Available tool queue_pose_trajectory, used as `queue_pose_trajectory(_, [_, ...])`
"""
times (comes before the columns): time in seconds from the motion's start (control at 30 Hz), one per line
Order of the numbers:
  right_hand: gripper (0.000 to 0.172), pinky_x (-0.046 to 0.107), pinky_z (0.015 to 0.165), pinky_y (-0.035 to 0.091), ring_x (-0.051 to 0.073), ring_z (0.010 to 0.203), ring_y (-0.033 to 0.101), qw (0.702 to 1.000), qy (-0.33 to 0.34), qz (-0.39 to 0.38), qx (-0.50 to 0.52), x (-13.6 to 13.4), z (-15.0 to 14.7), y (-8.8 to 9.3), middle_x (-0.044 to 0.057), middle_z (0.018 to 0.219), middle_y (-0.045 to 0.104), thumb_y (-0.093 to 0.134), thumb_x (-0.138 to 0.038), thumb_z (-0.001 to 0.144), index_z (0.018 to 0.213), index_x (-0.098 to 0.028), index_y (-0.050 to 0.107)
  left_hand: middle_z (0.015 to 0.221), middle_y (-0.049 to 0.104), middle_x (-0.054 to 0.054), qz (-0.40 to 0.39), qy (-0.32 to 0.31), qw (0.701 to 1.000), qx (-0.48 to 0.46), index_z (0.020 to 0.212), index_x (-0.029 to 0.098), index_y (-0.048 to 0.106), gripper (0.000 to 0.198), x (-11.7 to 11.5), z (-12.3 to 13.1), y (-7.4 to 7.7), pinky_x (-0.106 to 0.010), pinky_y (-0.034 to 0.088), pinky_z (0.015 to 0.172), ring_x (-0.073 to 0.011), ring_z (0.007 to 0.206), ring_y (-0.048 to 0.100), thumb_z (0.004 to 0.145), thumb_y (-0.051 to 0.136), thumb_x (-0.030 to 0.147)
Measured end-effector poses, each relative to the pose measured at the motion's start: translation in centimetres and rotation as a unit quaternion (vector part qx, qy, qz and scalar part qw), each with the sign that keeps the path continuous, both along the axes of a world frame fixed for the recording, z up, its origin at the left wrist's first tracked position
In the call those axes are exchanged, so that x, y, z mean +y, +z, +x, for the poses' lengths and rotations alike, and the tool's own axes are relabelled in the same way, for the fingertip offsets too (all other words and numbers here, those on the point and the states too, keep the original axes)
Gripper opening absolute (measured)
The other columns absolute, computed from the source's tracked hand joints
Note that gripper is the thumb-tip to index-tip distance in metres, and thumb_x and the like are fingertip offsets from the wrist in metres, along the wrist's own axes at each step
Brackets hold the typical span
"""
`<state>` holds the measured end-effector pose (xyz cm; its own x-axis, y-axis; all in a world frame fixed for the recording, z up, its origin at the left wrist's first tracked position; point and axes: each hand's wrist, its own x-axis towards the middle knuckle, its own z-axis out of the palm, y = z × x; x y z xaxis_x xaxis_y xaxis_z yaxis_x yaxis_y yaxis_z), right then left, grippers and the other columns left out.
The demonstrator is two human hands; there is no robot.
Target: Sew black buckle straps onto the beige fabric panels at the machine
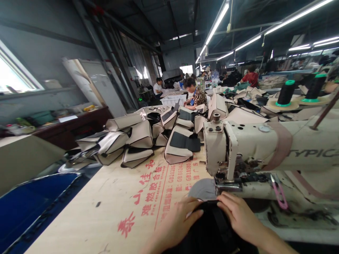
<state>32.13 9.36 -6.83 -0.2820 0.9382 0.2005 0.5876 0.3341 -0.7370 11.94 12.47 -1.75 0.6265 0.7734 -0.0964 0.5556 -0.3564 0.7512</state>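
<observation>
My left hand (178, 221) lies with fingers stretched flat on a black fabric piece (212, 229) at the near edge of the plywood table (106, 211). My right hand (239, 216) rests on the same black piece from the right, fingers flat and pointing toward the needle area. Both hands press the fabric just in front of the presser foot (225, 187) of a cream sewing machine (265, 148). Neither hand grips anything.
A heap of beige and black sewn covers (143, 135) fills the far side of the table. Black thread cones (286, 93) stand behind the machine. Pink snips (279, 194) lie on the machine bed. A blue sheet (31, 201) is at left. Other workers (194, 95) sit farther back.
</observation>
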Motion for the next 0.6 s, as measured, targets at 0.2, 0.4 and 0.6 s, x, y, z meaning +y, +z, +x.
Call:
queue_pose_trajectory(0.2, [0.023, 0.032, 0.076, 0.035, 0.022, 0.083, 0.053, 0.989, -0.056, -0.052, 0.129, 0.1, -0.8, -0.5, 0.006, 0.086, 0.059, 0.041, -0.032, 0.088, 0.081, -0.018, 0.058, 0.079, 0.063, -0.001, 0.025, 0.088, 0.995, 0.049, 0.082, 0.017, 0.061, 0.041, 1.8, -0.2, -2.2, -0.024, 0.043, 0.069, -0.0154, 0.076, 0.055, 0.089, 0.03, 0.042])
queue_pose_trajectory(0.4, [0.042, 0.028, 0.066, 0.04, 0.021, 0.073, 0.055, 0.93, -0.181, -0.121, 0.296, 1.0, -3.9, -2.2, 0.007, 0.074, 0.06, 0.035, -0.051, 0.084, 0.075, -0.015, 0.056, 0.066, 0.062, -0.001, 0.131, -0.036, 0.972, 0.194, 0.067, 0.017, 0.061, 0.028, 8.5, 3.9, 1.0, -0.022, 0.04, 0.06, -0.014, 0.064, 0.054, 0.081, 0.043, 0.032])
queue_pose_trajectory(0.6, [0.047, 0.026, 0.061, 0.043, 0.02, 0.068, 0.055, 0.785, -0.272, -0.198, 0.52, 1.7, -6.1, -2.1, 0.004, 0.067, 0.06, 0.049, -0.062, 0.071, 0.069, -0.015, 0.056, 0.075, 0.067, -0.004, 0.17, -0.057, 0.965, 0.193, 0.064, 0.02, 0.062, 0.011, 11.6, 6.9, 1.6, -0.028, 0.046, 0.072, -0.0202, 0.076, 0.057, 0.068, 0.055, 0.028])
